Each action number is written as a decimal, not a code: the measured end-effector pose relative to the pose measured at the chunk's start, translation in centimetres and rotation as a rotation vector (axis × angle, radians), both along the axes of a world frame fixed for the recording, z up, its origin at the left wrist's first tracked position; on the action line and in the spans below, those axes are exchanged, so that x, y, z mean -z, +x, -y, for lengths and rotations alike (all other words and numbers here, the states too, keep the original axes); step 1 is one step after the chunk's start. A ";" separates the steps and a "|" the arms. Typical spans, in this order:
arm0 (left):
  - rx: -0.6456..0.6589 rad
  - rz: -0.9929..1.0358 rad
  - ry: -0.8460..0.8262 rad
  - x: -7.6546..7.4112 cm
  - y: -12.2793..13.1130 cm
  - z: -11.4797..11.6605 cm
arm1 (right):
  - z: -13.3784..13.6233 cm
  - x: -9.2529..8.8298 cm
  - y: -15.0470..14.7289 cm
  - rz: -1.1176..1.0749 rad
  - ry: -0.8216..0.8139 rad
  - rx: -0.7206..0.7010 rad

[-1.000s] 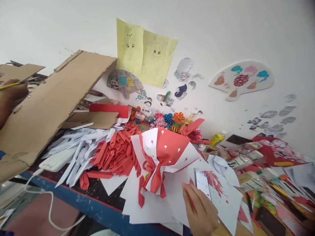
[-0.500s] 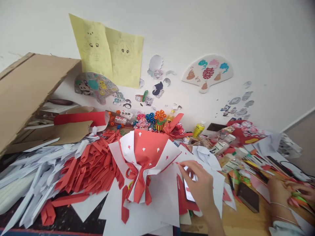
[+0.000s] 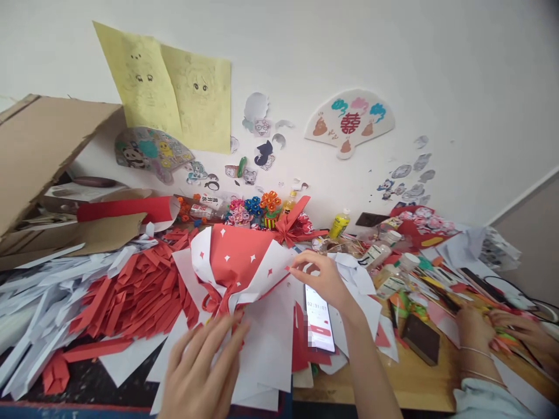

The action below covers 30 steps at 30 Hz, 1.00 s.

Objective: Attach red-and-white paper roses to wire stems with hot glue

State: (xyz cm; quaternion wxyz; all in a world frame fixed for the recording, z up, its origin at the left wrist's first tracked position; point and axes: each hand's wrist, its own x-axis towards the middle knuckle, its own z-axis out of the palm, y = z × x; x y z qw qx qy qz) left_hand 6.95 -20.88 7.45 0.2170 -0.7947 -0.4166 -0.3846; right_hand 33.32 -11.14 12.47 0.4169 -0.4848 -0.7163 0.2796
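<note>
A bouquet-shaped paper wrapper, red in the middle and white at the sides with small diamond shapes, lies on white sheets before me. My right hand is at its right edge, thumb and forefinger pinched on a tiny red paper diamond against the white side. My left hand, fingers stretched and somewhat apart, is at the gathered lower end and covers most of the tied part. Whether it touches the paper I cannot tell. A lit phone with a timer lies below my right hand.
Heaps of folded red strips and white strips lie at left. Bead flowers and a yellow bottle stand by the wall. At right, another person's hands work beside a dark box and plastic bottles.
My left hand has come into view over the wrapper's lower end. My right hand has stayed at the wrapper's right edge, its fingertips now against the white side. The view has shifted right.
</note>
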 end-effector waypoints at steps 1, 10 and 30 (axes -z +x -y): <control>-0.016 -0.021 -0.023 -0.1 0.9 -1.6 | 0.1 0.5 0.2 0.004 -0.039 -0.015; -0.083 -0.120 -0.141 1.5 1.5 -9.8 | -2.9 -2.0 -0.2 0.042 -0.142 -0.137; 0.100 -0.103 -0.175 2.0 -2.3 -14.0 | -13.0 -7.7 -3.6 0.445 -0.225 -0.397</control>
